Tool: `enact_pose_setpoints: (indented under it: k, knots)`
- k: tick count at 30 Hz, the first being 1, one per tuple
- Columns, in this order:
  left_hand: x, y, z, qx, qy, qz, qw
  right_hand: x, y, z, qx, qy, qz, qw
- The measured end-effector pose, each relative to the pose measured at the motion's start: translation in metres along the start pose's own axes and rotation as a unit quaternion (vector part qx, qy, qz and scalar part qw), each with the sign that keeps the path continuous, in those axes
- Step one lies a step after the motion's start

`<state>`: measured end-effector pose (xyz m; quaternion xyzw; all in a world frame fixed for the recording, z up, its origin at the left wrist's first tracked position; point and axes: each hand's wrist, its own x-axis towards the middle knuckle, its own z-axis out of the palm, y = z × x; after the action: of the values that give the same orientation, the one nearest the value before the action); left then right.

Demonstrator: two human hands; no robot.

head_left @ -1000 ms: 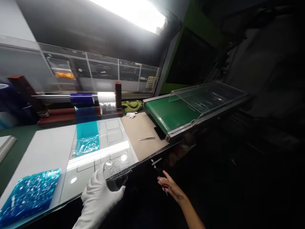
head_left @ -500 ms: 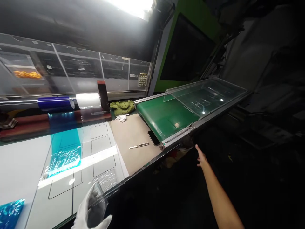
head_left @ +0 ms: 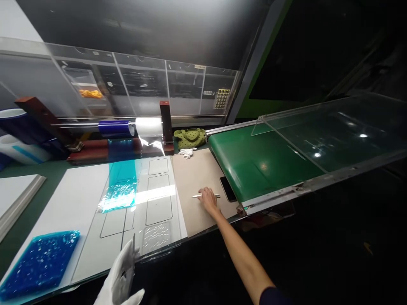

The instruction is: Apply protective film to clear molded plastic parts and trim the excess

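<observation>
My left hand (head_left: 119, 273), in a white glove, is closed around a thin clear panel (head_left: 129, 264) seen nearly edge-on at the bench's front edge. My bare right hand (head_left: 208, 199) has its fingers curled over a slim craft knife (head_left: 195, 196), which lies on the brown board (head_left: 193, 173); both its ends show beside the fingers. Just right of that hand is a black phone (head_left: 227, 189), partly under the conveyor's end. Between the hands a glass sheet (head_left: 140, 216) with black outlines covers white paper, with a crinkled clear film piece (head_left: 157, 236) near its front.
Blue film (head_left: 122, 173) hangs from a blue roll (head_left: 115, 128) beside a white roll (head_left: 149, 126). A blue stack (head_left: 41, 262) lies front left. The green conveyor (head_left: 257, 163) under a clear cover runs right. A green pouch (head_left: 190, 138) and white glove (head_left: 187, 153) sit behind.
My right hand has come left from beyond the conveyor's edge onto the craft knife. The view has turned left. My left hand keeps the panel, now seen more edge-on.
</observation>
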<state>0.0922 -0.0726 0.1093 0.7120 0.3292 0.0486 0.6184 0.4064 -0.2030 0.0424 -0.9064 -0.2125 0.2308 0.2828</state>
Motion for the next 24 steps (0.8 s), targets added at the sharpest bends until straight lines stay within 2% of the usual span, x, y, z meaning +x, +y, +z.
enact_pose_setpoints:
  k: [3, 5, 7, 9, 11, 14, 16, 19, 21, 24]
  knots:
    - [-0.009, 0.023, 0.001, 0.022, 0.039, 0.002, 0.999, 0.028, -0.005, -0.008, -0.047, -0.037, -0.042, 0.997]
    - [-0.015, 0.038, 0.000, 0.073, 0.048, 0.002, 0.996, 0.027, -0.004, -0.009, -0.053, -0.062, -0.071, 0.994]
    - [-0.018, 0.053, -0.003, 0.139, 0.050, 0.024, 0.989, 0.013, -0.007, -0.009, -0.039, -0.084, -0.100, 0.991]
    - [-0.019, 0.065, -0.006, 0.203, 0.047, 0.055, 0.976, -0.012, -0.017, -0.012, -0.011, -0.100, -0.127, 0.987]
    - [-0.017, 0.075, -0.008, 0.252, 0.024, 0.087, 0.963, -0.046, -0.034, -0.019, 0.065, -0.132, -0.159, 0.976]
    - [-0.011, 0.084, -0.006, 0.304, -0.012, 0.140, 0.942, -0.104, -0.065, -0.035, 0.260, -0.243, -0.201, 0.913]
    - [-0.009, 0.086, -0.004, 0.317, -0.018, 0.177, 0.932, -0.136, -0.082, -0.043, 0.288, -0.289, -0.224, 0.885]
    - [-0.006, 0.088, 0.000, 0.325, -0.037, 0.210, 0.921, -0.159, -0.096, -0.043, 0.263, -0.272, -0.225, 0.898]
    - [-0.006, 0.090, 0.002, 0.330, -0.056, 0.212, 0.918, -0.162, -0.098, -0.037, 0.249, -0.232, -0.217, 0.915]
    - [-0.005, 0.097, 0.004, 0.327, -0.066, 0.225, 0.915, -0.160, -0.098, -0.030, 0.229, -0.202, -0.227, 0.925]
